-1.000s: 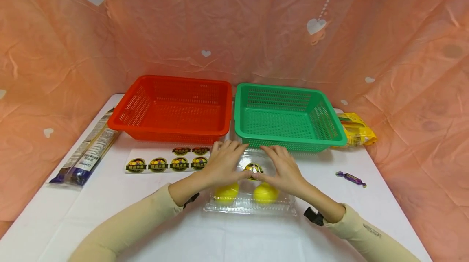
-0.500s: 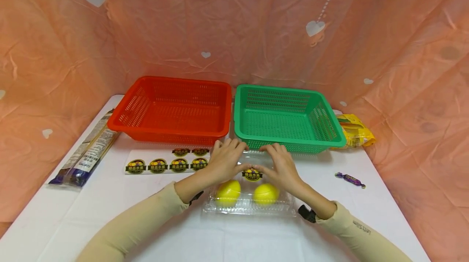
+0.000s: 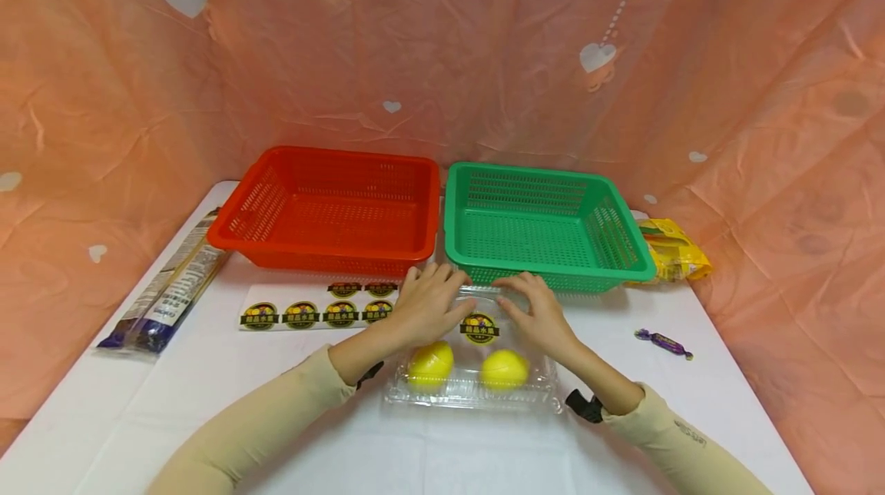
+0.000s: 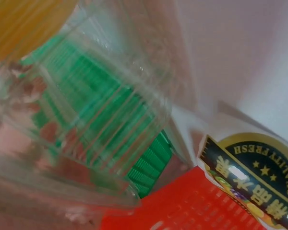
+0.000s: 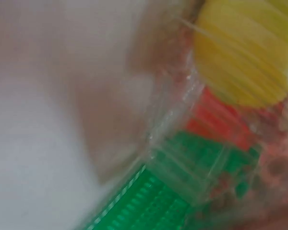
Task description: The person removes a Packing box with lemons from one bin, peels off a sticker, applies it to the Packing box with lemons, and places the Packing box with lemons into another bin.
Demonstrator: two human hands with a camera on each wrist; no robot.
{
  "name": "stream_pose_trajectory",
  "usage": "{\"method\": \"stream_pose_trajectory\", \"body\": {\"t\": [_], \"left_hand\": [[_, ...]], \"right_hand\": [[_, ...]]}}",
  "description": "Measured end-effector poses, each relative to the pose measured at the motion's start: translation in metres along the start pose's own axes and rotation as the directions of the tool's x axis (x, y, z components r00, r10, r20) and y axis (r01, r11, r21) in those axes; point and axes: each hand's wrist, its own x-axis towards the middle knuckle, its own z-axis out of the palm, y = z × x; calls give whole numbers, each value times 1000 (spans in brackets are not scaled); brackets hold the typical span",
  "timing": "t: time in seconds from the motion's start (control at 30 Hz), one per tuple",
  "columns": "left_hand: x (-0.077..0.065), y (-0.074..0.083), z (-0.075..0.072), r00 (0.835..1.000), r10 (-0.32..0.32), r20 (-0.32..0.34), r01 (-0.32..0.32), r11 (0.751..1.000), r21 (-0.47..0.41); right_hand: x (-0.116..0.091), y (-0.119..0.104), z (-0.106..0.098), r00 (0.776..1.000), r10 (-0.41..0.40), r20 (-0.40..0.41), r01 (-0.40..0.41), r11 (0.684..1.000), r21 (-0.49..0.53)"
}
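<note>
In the head view a clear plastic clamshell box (image 3: pixel 477 399) lies closed on the white table. Two yellow fruits, lemon-like, sit inside: one on the left (image 3: pixel 432 364), one on the right (image 3: pixel 504 369). A round black and gold sticker (image 3: pixel 480 329) is on the lid. My left hand (image 3: pixel 430 309) rests over the box's far left part, its thumb left of the sticker. Over the far right part is my right hand (image 3: pixel 542 322), thumb and fingers spread apart. Both wrist views are blurred; they show the clear box wall and a yellow fruit (image 5: pixel 245 52).
Behind the box stand a red basket (image 3: pixel 332 257) and a green basket (image 3: pixel 546 276). A sticker sheet (image 3: pixel 314 307) lies left of the box. Long snack packets (image 3: pixel 169 287) are at far left; a yellow bag (image 3: pixel 671 249) and a purple wrapped candy (image 3: pixel 664 343) at right.
My thumbs, which met over the sticker, have drawn apart, and the whole sticker now shows. The right hand has shifted slightly outward. The box has stayed about where it was.
</note>
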Motion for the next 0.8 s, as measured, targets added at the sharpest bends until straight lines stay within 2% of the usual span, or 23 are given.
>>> {"method": "stream_pose_trajectory", "body": {"t": [0.1, 0.2, 0.27, 0.37, 0.6, 0.7, 0.8], "left_hand": [[-1, -2, -2, 999, 11, 48, -11, 1000, -16], [-1, -5, -4, 996, 33, 87, -33, 999, -7], [-1, -6, -5, 995, 42, 94, -41, 999, -7], [2, -7, -5, 996, 44, 84, -43, 999, -13], [5, -7, -5, 998, 19, 56, -16, 999, -52], [2, -8, -6, 999, 14, 36, -11, 996, -92], [-2, -11, -7, 1000, 10, -19, -13, 983, -182]], "right_hand": [[-2, 2, -6, 997, 29, 72, -31, 999, 37], [-4, 3, -9, 990, 27, 141, -25, 1000, -16], [-5, 4, -9, 988, 18, 156, -10, 999, -52], [-5, 4, -8, 991, 6, 134, 1, 999, -51], [-5, 6, -5, 998, -9, 65, 8, 1000, 20], [-6, 7, -5, 999, -18, 47, 16, 999, 51], [-8, 9, -6, 999, -38, -17, 40, 992, 122]]}}
